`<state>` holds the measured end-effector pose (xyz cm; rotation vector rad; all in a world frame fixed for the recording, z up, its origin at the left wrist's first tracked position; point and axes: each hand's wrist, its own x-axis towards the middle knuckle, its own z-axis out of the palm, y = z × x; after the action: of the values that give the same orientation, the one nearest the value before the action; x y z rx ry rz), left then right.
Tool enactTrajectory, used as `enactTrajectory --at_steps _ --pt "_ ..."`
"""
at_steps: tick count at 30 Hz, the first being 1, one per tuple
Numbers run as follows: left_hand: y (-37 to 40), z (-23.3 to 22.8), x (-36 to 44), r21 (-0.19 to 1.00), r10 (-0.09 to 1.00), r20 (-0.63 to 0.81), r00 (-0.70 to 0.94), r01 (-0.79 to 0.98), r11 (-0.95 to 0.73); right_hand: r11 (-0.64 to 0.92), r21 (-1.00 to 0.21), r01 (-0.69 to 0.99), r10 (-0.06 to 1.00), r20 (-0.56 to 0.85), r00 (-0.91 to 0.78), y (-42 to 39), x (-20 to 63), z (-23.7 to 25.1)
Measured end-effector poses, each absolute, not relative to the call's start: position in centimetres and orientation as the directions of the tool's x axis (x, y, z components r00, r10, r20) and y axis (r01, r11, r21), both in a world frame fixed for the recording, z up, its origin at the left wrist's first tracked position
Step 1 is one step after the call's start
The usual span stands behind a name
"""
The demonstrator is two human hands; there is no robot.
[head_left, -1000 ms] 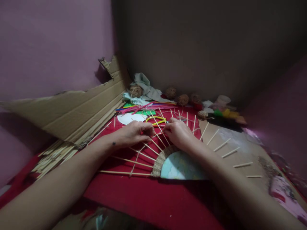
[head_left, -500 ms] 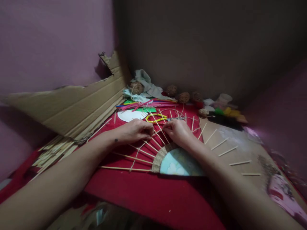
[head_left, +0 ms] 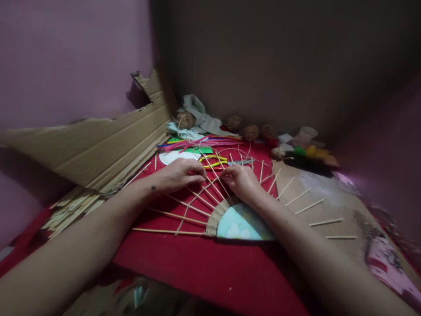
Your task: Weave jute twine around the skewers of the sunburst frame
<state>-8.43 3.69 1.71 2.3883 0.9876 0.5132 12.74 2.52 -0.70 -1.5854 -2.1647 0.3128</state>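
I see my left hand (head_left: 179,174) and right hand (head_left: 239,181) meeting over a half-round woven piece that lies on the red table (head_left: 210,267). The piece has a pale blue disc (head_left: 238,226) at its middle, a band of woven twine (head_left: 217,214) around the disc's far-left edge, and thin wooden sticks (head_left: 174,215) fanning out from it on every side.

My left grip is closed down, fingertips pinched together at the far end of the sticks, just left of the centre of the fan. It seems to hold a thin strand of twine there, though the strand is too fine and the light too dim for me to be sure. My right grip is curled too, fingers bent and resting on the sticks just above the woven band; I cannot tell whether it actually pinches a stick or the strand. The two sets of fingertips are near each other with a couple of sticks between them.

On the right the sticks lie across a sheet of brown cardboard (head_left: 322,202). Just beyond my hands are yellow-handled scissors (head_left: 213,161) and a white paper disc (head_left: 176,156). Farther off sit balls of twine (head_left: 250,131), a crumpled pale cloth (head_left: 199,116), a bundle of coloured strips (head_left: 200,144) and small bright bits (head_left: 309,151) on the right. A large torn cardboard panel (head_left: 95,147) leans on the left, with a pile of loose sticks (head_left: 70,208) at its near end.
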Motion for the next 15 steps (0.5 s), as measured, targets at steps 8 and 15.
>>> enactTrajectory --at_steps 8,15 --pt "4.0 1.6 -8.5 0.642 0.855 0.280 0.436 0.578 -0.505 0.311 -0.454 0.835 0.950 0.187 -0.252 2.4 12.8 -0.5" --pt "4.6 0.1 -8.7 0.724 0.869 0.353 0.346 0.487 -0.488 0.325 -0.406 0.854 0.942 0.217 -0.255 2.3 12.9 -0.7"
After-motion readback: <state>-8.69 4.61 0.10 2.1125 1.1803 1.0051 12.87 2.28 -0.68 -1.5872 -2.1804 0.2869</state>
